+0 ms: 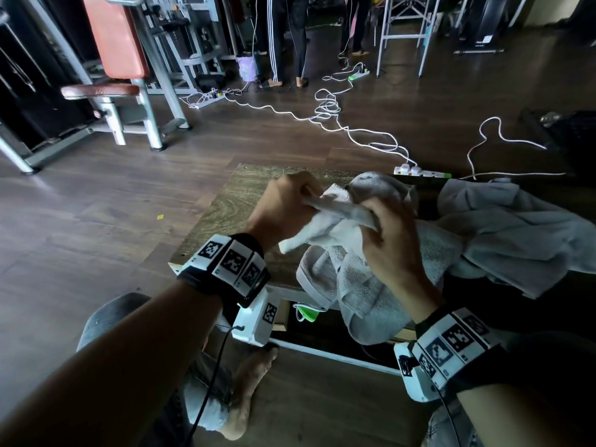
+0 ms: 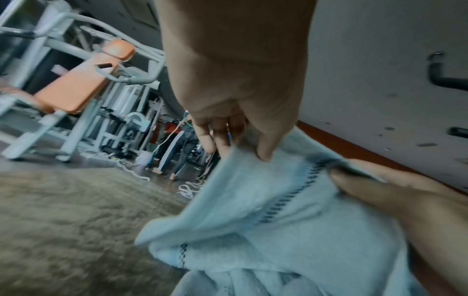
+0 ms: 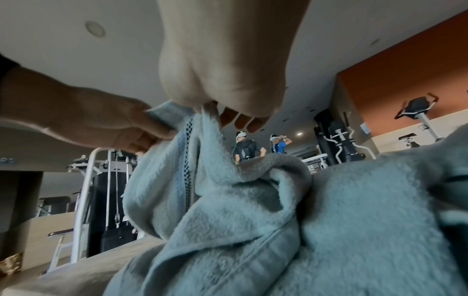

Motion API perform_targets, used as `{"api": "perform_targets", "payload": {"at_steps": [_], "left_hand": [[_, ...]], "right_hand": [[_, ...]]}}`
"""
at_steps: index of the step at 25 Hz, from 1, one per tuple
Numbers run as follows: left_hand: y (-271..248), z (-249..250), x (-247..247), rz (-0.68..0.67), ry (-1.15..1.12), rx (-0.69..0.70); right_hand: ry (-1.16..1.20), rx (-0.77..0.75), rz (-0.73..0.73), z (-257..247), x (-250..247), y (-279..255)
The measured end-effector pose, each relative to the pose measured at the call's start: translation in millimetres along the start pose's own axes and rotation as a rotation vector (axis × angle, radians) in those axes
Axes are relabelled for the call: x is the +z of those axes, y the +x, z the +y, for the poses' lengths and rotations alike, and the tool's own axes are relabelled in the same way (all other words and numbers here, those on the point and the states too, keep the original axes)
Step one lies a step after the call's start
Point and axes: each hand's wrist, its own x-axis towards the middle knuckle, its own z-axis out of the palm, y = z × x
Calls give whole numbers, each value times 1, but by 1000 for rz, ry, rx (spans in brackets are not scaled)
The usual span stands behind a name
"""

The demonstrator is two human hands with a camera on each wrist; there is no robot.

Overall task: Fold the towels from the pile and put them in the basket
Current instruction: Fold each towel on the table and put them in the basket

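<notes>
A pale grey towel [image 1: 361,285] with a dark stitched band [image 2: 288,202] hangs bunched over the small wooden table [image 1: 232,204]. My left hand [image 1: 287,201] pinches its upper edge, thumb on the cloth [image 2: 264,154]. My right hand [image 1: 387,233] grips the same edge just to the right, fingers curled into the cloth [image 3: 210,112]. Both hands hold the towel [image 3: 228,220] a little above the tabletop. More grey towels [image 1: 516,230] lie in a loose pile at the right. No basket shows in any view.
White cables [image 1: 332,117] and power strips [image 1: 419,171] trail across the wooden floor beyond the table. A gym bench with orange pads [image 1: 113,43] stands at the far left. People [image 1: 283,37] stand at the back. A green object [image 1: 309,316] sits under the table edge.
</notes>
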Motion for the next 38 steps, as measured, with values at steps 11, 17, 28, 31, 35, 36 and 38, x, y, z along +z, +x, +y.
{"api": "perform_targets", "payload": {"at_steps": [11,17,28,31,35,36,38], "left_hand": [[-15,12,13,-192,-238,32],[-21,-21,13,-437,36,-61],[-26,-8,32,-534,-6,-59],[-27,-4,48,-488,-107,-82],[-18,4,58,-544,-162,-90],[-15,10,53,-461,-229,-81],[-11,22,39,-266,-447,6]], "right_hand": [[236,-67,47,-13,-11,1],[268,155,359,15,-40,6],[124,242,-385,55,-43,-34],[128,145,-311,50,-37,-41],[301,252,-349,42,-39,-42],[357,243,-326,35,-42,-38],[485,196,-218,18,-50,-25]]}}
